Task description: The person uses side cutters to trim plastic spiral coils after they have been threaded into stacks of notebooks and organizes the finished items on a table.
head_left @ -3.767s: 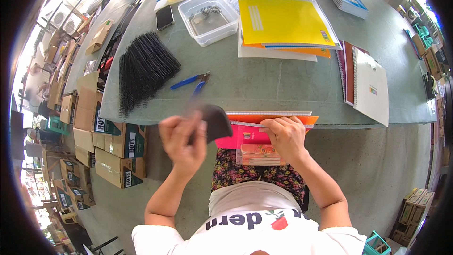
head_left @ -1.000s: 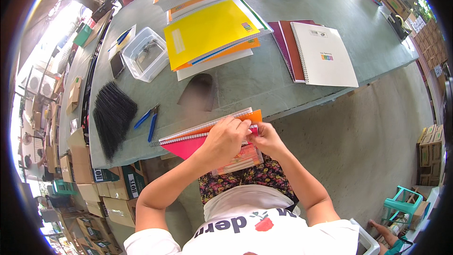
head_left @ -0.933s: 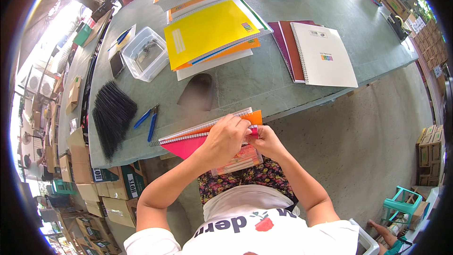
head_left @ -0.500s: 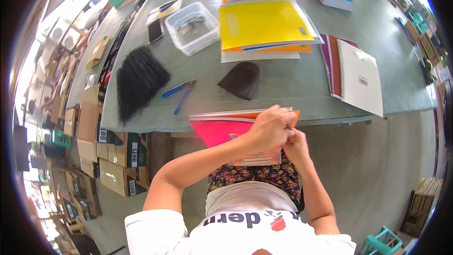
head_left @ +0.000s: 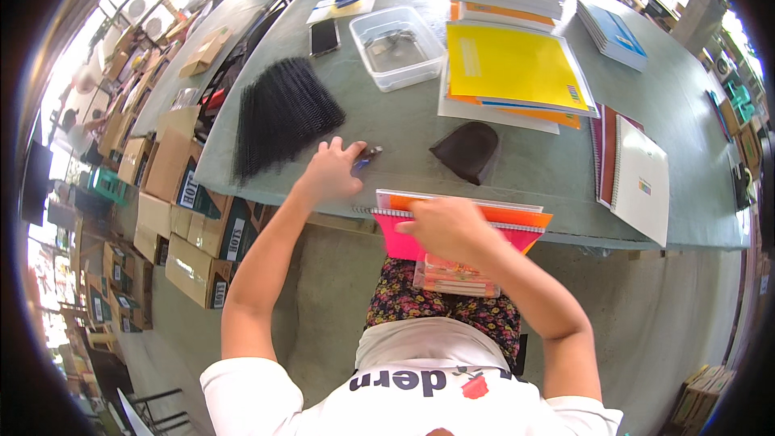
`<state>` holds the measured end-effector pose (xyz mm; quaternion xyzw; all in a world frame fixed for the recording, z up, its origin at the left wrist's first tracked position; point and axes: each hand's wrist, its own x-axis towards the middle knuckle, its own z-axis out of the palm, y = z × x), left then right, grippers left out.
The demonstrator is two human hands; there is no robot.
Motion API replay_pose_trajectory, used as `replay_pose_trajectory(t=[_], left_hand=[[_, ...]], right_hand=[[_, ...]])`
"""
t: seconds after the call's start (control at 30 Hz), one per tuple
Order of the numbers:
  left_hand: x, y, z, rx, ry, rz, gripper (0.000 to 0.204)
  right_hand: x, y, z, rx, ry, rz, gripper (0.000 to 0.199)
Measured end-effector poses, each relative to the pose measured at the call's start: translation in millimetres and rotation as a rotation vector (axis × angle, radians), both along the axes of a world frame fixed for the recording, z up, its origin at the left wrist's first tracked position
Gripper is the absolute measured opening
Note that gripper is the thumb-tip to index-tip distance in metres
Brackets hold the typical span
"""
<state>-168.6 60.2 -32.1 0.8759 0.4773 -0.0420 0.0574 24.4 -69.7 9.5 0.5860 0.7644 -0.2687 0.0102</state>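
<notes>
**Left hand at the cutters, right hand on the pink notebook**

Nearest to us are a white shirt (head_left: 395,355) and flowered trousers (head_left: 395,295). Just beyond the trousers we see a reddish printed packet (head_left: 460,278), partly covered by the right forearm.

Next comes the pink notebook (head_left: 395,236), at the near edge of the worktop (head_left: 395,121). Dark coil sticks out past the left end of its spine, and an orange cover (head_left: 521,216) shows behind it. The right hand (head_left: 450,230) is over the notebook, fingers bent toward the spine; its motion is blurred, and we cannot tell whether its grip is closed on anything.

To the left, the left hand (head_left: 333,173) is over the blue-handled cutters (head_left: 365,161), whose metal tips show past the fingers. The fingers look partly spread, but the palm side is hidden, so we cannot tell whether that grip has closed on the handles.

Farther in, we find a dark brown rounded piece (head_left: 467,152) lying flat, a fan of black coils (head_left: 286,117) at left and a white notebook (head_left: 642,182) at right. Beyond them are a yellow notebook (head_left: 513,69), a clear tub (head_left: 395,60) with small pieces inside, a phone (head_left: 324,36) and a stack of blue notebooks (head_left: 609,36).
</notes>
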Motion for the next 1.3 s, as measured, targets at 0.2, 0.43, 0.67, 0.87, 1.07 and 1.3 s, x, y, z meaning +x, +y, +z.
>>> replay_pose_trajectory(t=[0.2, 0.43, 0.67, 0.87, 1.07, 1.3], left_hand=[[-38.9, -78.0, 19.1, -0.258, -0.646, 0.172, 0.023], [-26.0, -115.0, 3.1, -0.892, -0.775, 0.461, 0.038], [-25.1, -110.3, 16.2, -0.918, -0.727, 0.459, 0.038], [-17.0, -102.4, 16.6, -0.783, -0.618, 0.387, 0.026], [-21.0, -104.8, 0.2, -0.423, -0.429, 0.207, 0.019], [-21.4, -106.4, 9.9, -1.732, -1.232, 0.639, 0.033]], right_hand=[[-26.8, 22.3, -47.6, 0.351, 0.538, -0.214, 0.018], [-28.1, 30.6, -39.8, 0.123, 0.677, -0.306, 0.028], [-27.0, 29.6, -28.4, 0.026, 0.674, -0.297, 0.030], [-25.7, 26.3, -45.9, 0.246, 0.595, -0.087, 0.030], [-23.2, 23.7, -46.9, 0.337, 0.621, -0.183, 0.015], [-23.7, 24.2, -50.5, 0.387, 0.530, -0.279, 0.017]])
